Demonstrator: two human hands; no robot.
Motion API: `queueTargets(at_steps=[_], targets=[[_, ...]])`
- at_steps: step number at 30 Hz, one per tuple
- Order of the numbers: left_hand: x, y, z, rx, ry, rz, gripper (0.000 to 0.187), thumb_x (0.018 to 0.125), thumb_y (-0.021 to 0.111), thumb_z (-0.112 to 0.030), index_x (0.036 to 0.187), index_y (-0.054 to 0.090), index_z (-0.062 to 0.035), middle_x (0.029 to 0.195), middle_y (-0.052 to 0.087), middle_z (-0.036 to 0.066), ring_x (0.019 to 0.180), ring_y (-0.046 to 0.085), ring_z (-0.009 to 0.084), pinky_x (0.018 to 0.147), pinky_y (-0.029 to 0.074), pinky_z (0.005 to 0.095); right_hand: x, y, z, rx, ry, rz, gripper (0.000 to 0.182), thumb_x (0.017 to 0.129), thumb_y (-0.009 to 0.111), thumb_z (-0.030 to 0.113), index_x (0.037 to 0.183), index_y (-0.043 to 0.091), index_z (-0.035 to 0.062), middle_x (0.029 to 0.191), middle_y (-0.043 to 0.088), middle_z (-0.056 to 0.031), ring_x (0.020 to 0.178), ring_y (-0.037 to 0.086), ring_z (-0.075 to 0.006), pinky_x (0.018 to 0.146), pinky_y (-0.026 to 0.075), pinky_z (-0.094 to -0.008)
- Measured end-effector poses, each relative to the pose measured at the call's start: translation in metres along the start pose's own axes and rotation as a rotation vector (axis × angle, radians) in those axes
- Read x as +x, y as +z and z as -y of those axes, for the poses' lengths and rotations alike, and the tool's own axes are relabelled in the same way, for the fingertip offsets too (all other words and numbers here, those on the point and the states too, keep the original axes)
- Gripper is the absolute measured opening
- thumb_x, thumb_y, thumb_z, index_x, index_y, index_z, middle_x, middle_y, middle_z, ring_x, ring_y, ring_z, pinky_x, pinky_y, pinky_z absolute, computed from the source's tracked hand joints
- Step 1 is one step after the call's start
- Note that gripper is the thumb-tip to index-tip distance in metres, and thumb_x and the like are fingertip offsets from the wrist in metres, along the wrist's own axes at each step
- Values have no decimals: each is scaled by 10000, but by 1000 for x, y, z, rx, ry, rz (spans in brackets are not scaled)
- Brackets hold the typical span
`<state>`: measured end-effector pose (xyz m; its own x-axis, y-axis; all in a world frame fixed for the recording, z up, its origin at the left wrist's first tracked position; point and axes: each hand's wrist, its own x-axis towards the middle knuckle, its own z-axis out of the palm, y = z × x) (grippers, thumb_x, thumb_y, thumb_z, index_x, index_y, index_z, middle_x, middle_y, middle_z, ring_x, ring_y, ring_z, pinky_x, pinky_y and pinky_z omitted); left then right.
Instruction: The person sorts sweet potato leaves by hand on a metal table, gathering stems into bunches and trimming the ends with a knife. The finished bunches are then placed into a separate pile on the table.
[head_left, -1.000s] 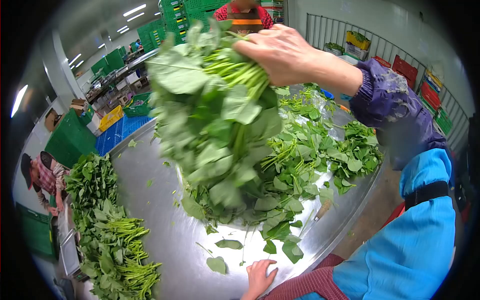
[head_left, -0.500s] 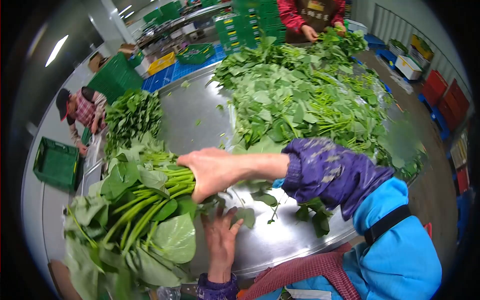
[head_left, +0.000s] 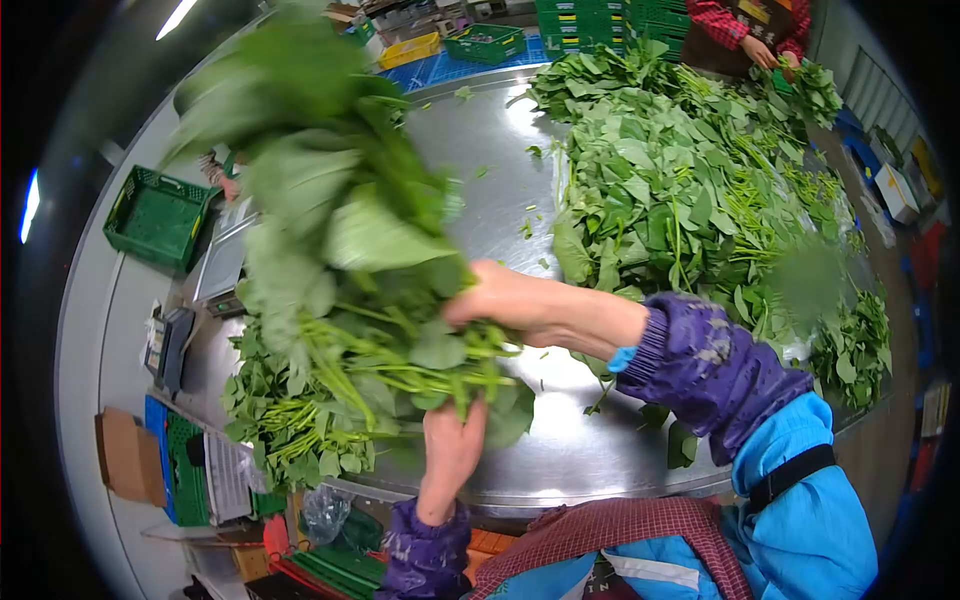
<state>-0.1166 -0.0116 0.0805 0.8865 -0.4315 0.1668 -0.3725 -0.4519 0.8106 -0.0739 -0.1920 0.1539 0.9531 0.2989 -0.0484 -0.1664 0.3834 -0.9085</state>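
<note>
A large bunch of leafy green stems (head_left: pixel 350 330) is lifted over the left part of the metal table (head_left: pixel 590 465), its upper leaves blurred by motion. My right hand (head_left: pixel 510 303) is closed around the bunch from the right side. Below it, my left hand (head_left: pixel 455 440) grips the stem ends from underneath, its fingers partly hidden by stems and leaves. Another heap of the same greens (head_left: pixel 310 430) lies beneath and to the left of the bunch. Loose leaf scraps (head_left: pixel 526 228) are scattered on the metal.
A wide pile of greens (head_left: pixel 660 190) covers the table's right side. Beyond it, a co-worker's hands (head_left: pixel 760 52) hold greens. Another person's hand (head_left: pixel 229 188) shows at left, near a green crate (head_left: pixel 150 245). A cardboard box (head_left: pixel 133 460) stands lower left, stacked green crates (head_left: pixel 580 25) at the back.
The bunch has risen and swung upright in my right hand. My left hand, earlier spread and bare beside it, is now on the stems. The view has shifted left and down.
</note>
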Motion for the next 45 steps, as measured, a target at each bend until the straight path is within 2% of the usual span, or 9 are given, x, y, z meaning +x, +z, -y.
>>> queueTargets(at_steps=[2, 4, 6, 7, 9, 22, 30, 35, 45], targets=[[-6, -26, -22, 489, 141, 279, 236, 746, 542, -121, 946, 545, 3, 796, 562, 225, 732, 533, 390, 654, 431, 429, -27, -19, -30, 197, 136, -67, 291, 722, 547, 60, 1002, 525, -13, 878, 586, -70, 735, 571, -128, 651, 486, -255], [-14, -34, -32, 633, 36, 432, 164, 758, 527, -127, 885, 556, -28, 772, 572, 163, 710, 546, 337, 607, 395, 391, -59, -46, -84, 495, 376, -180, 358, 809, 505, 174, 1116, 485, -10, 1037, 576, -138, 909, 590, -219, 795, 497, -358], [-21, -28, -25, 735, 10, 521, 131, 744, 526, -116, 850, 556, -46, 741, 568, 131, 696, 544, 306, 589, 380, 366, -92, -64, -132, 641, 470, -361, 333, 834, 462, 205, 1094, 502, 1, 1035, 580, -141, 912, 589, -262, 781, 490, -437], [-24, -16, -16, 779, 209, 471, 102, 717, 529, -104, 811, 546, -69, 708, 546, 95, 685, 530, 269, 584, 361, 342, -105, -77, -154, 692, 590, -440, 342, 846, 448, 229, 1109, 486, 13, 1061, 566, -146, 926, 579, -263, 771, 486, -460], [-31, 9, 1, 763, 472, 370, 89, 641, 532, -79, 722, 509, -108, 651, 486, 31, 662, 486, 201, 574, 341, 316, -126, -77, -174, 615, 568, -600, 347, 861, 425, 245, 1126, 465, 24, 1083, 549, -145, 942, 566, -252, 767, 490, -430], [-20, 6, -13, 759, 446, 292, 171, 636, 548, -89, 805, 565, -104, 793, 452, 65, 774, 459, 214, 624, 345, 311, -167, -94, -182, 536, 379, -454, 490, 796, 503, 118, 1243, 309, 70, 1164, 471, -103, 973, 539, -221, 786, 492, -372], [-52, -6, -19, 736, 495, 494, 205, 632, 526, -54, 836, 507, -67, 740, 413, 58, 702, 455, 210, 601, 343, 312, -167, -86, -163, 436, 378, -410, 571, 764, 517, 94, 1279, 268, 82, 1205, 420, -124, 1086, 454, -236, 831, 459, -457], [-40, -2, 0, 798, 438, 331, 336, 653, 515, -48, 987, 472, -40, 738, 421, 55, 703, 463, 203, 611, 338, 298, -173, -93, -161, 618, 339, -333, 545, 754, 513, 75, 1261, 313, 72, 1201, 426, -136, 1080, 455, -292, 877, 416, -489], [0, 17, -3, 798, 521, 269, 236, 684, 503, -80, 920, 516, -65, 755, 437, 57, 731, 476, 186, 627, 360, 296, -168, -101, -171, 493, 491, -429, 505, 801, 564, 368, 1210, 400, 122, 1218, 428, -31, 1094, 439, -146, 895, 392, -338]])
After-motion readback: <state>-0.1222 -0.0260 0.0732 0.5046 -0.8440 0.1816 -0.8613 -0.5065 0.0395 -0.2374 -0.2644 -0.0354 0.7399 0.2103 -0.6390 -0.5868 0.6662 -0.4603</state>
